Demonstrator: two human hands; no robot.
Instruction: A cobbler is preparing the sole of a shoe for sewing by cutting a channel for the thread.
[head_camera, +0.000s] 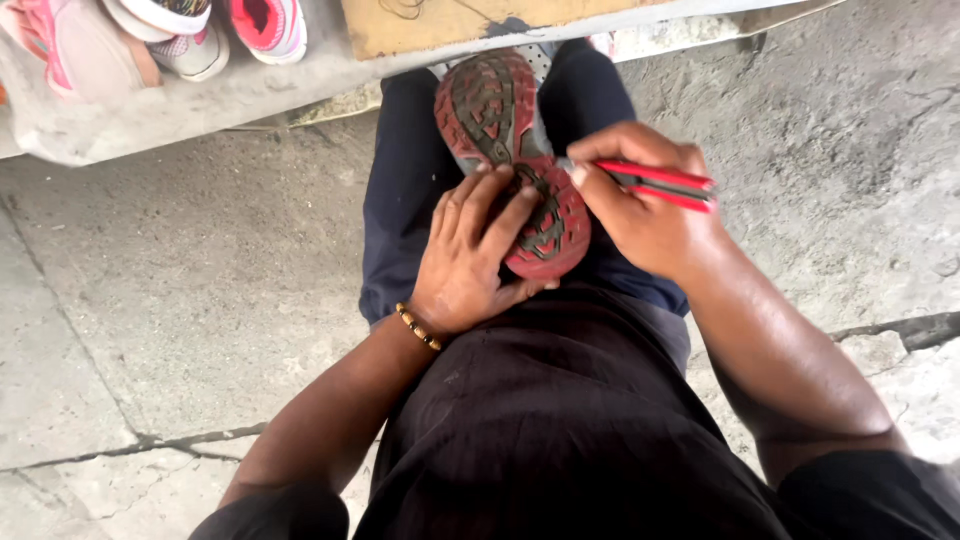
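Observation:
A shoe lies sole-up across my lap, its red and dark grey tread (495, 115) facing me. My left hand (470, 262), with a beaded bracelet on the wrist, clasps the heel end of the sole, fingers spread over the tread. My right hand (645, 205) grips a red-handled tool (660, 184), and the tool's tip meets the edge of the sole near the middle. The shoe's upper is hidden beneath the sole.
Several pink and white shoes (150, 35) rest on a low concrete ledge (230, 95) at the top left. A wooden board (450, 20) lies along the top edge. Cracked concrete floor (180, 300) surrounds my dark trousers on both sides.

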